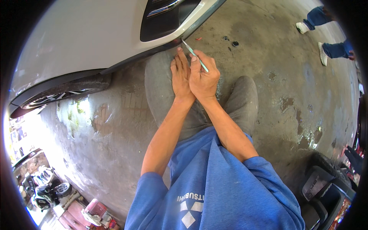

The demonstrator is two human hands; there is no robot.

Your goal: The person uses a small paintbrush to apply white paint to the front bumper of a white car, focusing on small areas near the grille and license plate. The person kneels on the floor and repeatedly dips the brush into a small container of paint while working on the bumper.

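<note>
My right hand (204, 78) is closed round a slim paintbrush (196, 57) with a pale green handle. The brush's dark tip meets the lower edge of a light-coloured car bumper (163, 42), beside the black trim (145, 53). Against the right hand lies my left hand (181, 76), the two touching at the wrists. Its fingers stretch toward the bumper edge and hold nothing; whether the fingertips touch the trim I cannot tell. My knees are bent under both hands.
A small round dark container (235, 44) and a red scrap (198, 38) lie on the concrete floor. The car's wheel (65, 94) is at left. Another person's legs (318, 17) show at upper right. Black plastic parts (318, 184) lie lower right, a red toolbox (74, 214) lower left.
</note>
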